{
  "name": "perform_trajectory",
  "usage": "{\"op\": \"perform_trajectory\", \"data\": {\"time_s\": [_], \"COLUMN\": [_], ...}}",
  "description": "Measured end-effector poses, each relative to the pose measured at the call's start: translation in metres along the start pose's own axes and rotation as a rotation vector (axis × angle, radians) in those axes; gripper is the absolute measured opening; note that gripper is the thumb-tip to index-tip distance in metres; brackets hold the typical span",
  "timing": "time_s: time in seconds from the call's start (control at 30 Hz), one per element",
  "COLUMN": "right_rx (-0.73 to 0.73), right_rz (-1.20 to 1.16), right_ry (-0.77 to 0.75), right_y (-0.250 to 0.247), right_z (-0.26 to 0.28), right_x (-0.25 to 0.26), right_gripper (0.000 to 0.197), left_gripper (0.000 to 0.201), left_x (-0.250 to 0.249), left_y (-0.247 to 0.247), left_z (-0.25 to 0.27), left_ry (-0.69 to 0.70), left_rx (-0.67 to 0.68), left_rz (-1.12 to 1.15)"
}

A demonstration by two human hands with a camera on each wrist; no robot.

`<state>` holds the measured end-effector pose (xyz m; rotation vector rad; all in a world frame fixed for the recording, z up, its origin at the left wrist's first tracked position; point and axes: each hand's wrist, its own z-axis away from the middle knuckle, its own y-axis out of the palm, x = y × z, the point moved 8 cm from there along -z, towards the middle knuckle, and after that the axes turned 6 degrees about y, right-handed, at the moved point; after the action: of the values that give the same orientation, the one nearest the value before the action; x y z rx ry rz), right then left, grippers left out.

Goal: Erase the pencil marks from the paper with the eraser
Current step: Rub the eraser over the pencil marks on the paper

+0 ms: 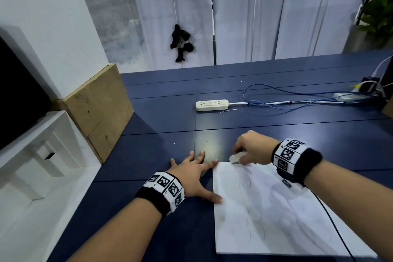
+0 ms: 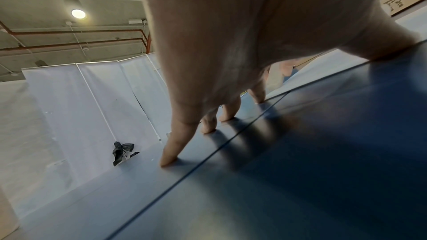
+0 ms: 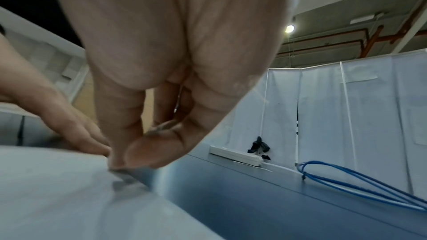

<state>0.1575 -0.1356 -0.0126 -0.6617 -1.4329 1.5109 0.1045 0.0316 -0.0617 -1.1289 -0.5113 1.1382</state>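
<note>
A white sheet of paper [image 1: 272, 212] with faint pencil curves lies on the dark blue table [image 1: 161, 117], at the near right. My right hand [image 1: 248, 152] pinches a whitish eraser [image 1: 236, 157] at the paper's far edge; the eraser's tip meets the sheet there, blurred in the right wrist view [image 3: 129, 172]. My left hand [image 1: 194, 173] lies flat with fingers spread beside the paper's left edge. Its index fingertip and thumb touch the sheet's border, the other fingers [image 2: 171, 154] press the bare table.
A white power strip [image 1: 212, 105] with blue cables [image 1: 282, 100] sits further back on the table. A cardboard panel [image 1: 100, 110] and white foam packing [image 1: 42, 155] stand at the left. A black cable [image 1: 333, 223] crosses the paper's right side. White screens close the back.
</note>
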Motion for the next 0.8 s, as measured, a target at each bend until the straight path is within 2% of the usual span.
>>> {"op": "perform_trajectory", "data": {"time_s": [0.1, 0.17, 0.23, 0.27, 0.33, 0.4, 0.47, 0.57, 0.63, 0.7, 0.73, 0.8], "right_rx": [0.034, 0.166, 0.291, 0.291, 0.178, 0.05, 0.007, 0.052, 0.184, 0.299, 0.3, 0.201], "right_rz": [-0.095, -0.161, -0.153, -0.131, -0.099, -0.088, -0.052, -0.108, -0.142, -0.128, -0.108, -0.089], "right_ry": [-0.002, -0.044, -0.085, -0.088, -0.05, -0.007, 0.001, -0.045, -0.099, -0.106, -0.097, -0.047], "right_y": [0.005, 0.015, 0.025, 0.026, 0.018, 0.008, 0.005, 0.01, 0.018, 0.025, 0.025, 0.015], "right_z": [0.004, 0.02, 0.031, 0.03, 0.016, 0.0, -0.006, 0.006, 0.023, 0.033, 0.031, 0.017], "right_x": [-0.003, 0.006, 0.016, 0.016, 0.009, 0.0, -0.003, 0.003, 0.014, 0.02, 0.019, 0.012], "right_gripper": [0.017, 0.032, 0.032, 0.026, 0.017, 0.014, 0.012, 0.017, 0.032, 0.033, 0.029, 0.018], "left_gripper": [0.119, 0.12, 0.12, 0.12, 0.12, 0.119, 0.119, 0.119, 0.12, 0.12, 0.12, 0.12], "left_x": [0.0, 0.0, 0.001, 0.0, 0.0, 0.0, 0.0, 0.001, 0.001, 0.0, 0.0, 0.0], "left_y": [0.001, 0.002, 0.002, 0.002, 0.001, 0.0, 0.001, 0.002, 0.002, 0.002, 0.002, 0.001], "left_z": [-0.001, -0.001, -0.001, -0.001, 0.0, 0.0, 0.0, -0.001, -0.002, -0.001, -0.001, -0.001], "left_ry": [0.002, 0.0, -0.002, -0.002, -0.001, 0.0, -0.002, 0.0, -0.002, -0.004, -0.003, 0.002], "left_rx": [-0.003, -0.002, 0.001, 0.003, 0.0, 0.001, -0.001, -0.005, -0.004, -0.001, 0.0, -0.003], "left_rz": [0.004, 0.004, 0.004, 0.007, 0.01, 0.013, 0.015, 0.01, 0.007, 0.005, 0.004, 0.006]}}
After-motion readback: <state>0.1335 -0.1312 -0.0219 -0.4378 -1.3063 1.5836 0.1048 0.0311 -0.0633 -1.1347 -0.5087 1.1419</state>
